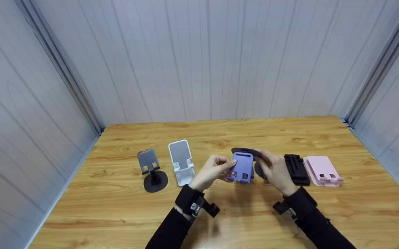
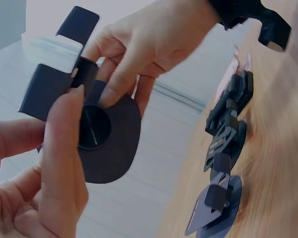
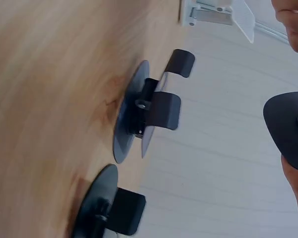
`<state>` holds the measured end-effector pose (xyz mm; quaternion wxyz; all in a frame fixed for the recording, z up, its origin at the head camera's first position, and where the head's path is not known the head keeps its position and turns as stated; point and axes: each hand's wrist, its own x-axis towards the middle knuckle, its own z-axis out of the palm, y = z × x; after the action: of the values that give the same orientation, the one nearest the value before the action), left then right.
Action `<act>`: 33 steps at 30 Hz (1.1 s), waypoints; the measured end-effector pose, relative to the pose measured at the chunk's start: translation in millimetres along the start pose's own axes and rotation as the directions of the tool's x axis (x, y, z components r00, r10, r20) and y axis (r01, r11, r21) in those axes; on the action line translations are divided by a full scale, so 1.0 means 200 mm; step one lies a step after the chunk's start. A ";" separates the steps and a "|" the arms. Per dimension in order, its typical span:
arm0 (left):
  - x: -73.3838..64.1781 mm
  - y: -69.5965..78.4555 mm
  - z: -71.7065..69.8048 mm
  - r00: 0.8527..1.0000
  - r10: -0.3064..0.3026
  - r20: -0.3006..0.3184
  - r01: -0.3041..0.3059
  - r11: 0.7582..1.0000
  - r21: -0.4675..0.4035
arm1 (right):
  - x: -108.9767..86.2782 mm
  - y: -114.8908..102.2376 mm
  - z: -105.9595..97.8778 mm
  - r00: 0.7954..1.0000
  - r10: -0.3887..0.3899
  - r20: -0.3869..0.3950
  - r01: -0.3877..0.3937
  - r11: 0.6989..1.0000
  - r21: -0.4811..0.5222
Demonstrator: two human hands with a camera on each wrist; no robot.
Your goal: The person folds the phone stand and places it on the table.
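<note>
A purple phone stand [image 1: 243,162] with a dark round base [image 1: 247,152] is held above the table between both hands. My left hand [image 1: 215,169] pinches the left edge of its plate, thumb in front. On the other side, my right hand [image 1: 274,169] grips the base, which is tilted up at the top of the stand. Seen in the left wrist view, the dark base [image 2: 121,144] faces the camera, with the thumb of the right hand [image 2: 149,42] on it. Fingers of the left hand [image 2: 59,163] lie along the dark support lips [image 2: 47,91].
Left on the table stand a grey phone stand [image 1: 149,162] and a white phone stand [image 1: 181,160]. To the right are a black folded stand [image 1: 296,169] and a pink phone stand [image 1: 322,169]. More stands with round bases [image 3: 130,114] sit under the hands. Panelled walls [image 1: 199,62] enclose the table.
</note>
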<state>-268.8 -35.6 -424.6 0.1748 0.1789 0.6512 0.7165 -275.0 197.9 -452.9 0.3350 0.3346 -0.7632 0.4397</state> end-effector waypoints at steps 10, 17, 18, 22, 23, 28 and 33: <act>0.00 0.01 -0.01 0.992 0.114 0.051 -0.114 0.993 -0.001 | 0.02 -0.03 -0.03 0.994 0.092 0.051 -0.095 0.993 0.071; 0.00 0.00 0.01 0.982 0.188 0.021 -0.189 0.979 0.079 | 0.01 -0.08 -0.05 0.957 0.273 0.095 -0.283 0.952 0.119; 0.00 -0.01 0.02 0.980 0.201 0.009 -0.200 0.975 0.097 | 0.01 -0.08 -0.05 0.952 0.290 0.098 -0.301 0.945 0.125; 0.02 -0.03 0.03 0.967 0.253 -0.034 -0.245 0.957 0.155 | 0.03 -0.08 -0.05 0.917 0.379 0.123 -0.395 0.903 0.169; 0.02 -0.04 0.04 0.963 0.266 -0.045 -0.255 0.952 0.170 | 0.03 -0.08 -0.05 0.904 0.404 0.137 -0.424 0.887 0.181; 0.03 -0.06 0.05 0.934 0.347 -0.085 -0.315 0.911 0.267 | 0.04 -0.09 -0.05 0.828 0.499 0.254 -0.559 0.771 0.305; 0.02 -0.07 0.07 0.905 0.409 -0.118 -0.338 0.859 0.385 | 0.03 -0.09 -0.05 0.761 0.541 0.358 -0.649 0.629 0.429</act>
<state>-266.1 -20.4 -436.6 -0.0681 0.2598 0.7365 0.6209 -261.8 197.8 -435.6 -0.0119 0.1823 -0.7074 0.6828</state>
